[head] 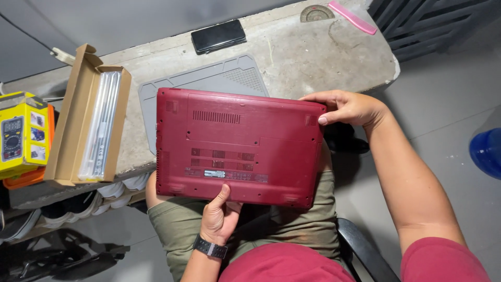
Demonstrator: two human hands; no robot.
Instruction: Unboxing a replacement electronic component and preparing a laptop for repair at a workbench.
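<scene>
My left hand (219, 216), a dark watch (210, 248) on its wrist, sits closest to me, its grip grasping the near edge of the red laptop (240, 146), thumb pressed up on the underside. The laptop is flipped bottom-up, its vents and screw holes showing, lying partly over my lap and partly over the near edge of the desk (313, 57). My right hand (347, 108) has its grip closed on the laptop's far right corner. Under the laptop's far edge lies a grey work mat (219, 78). A black phone (218, 36) rests beyond it near the far edge. At the left side sits an open cardboard box (88, 122) with long wrapped parts, and a yellow multimeter package (23, 133) just past it. A pink comb (352, 17) lies at the far right corner.
</scene>
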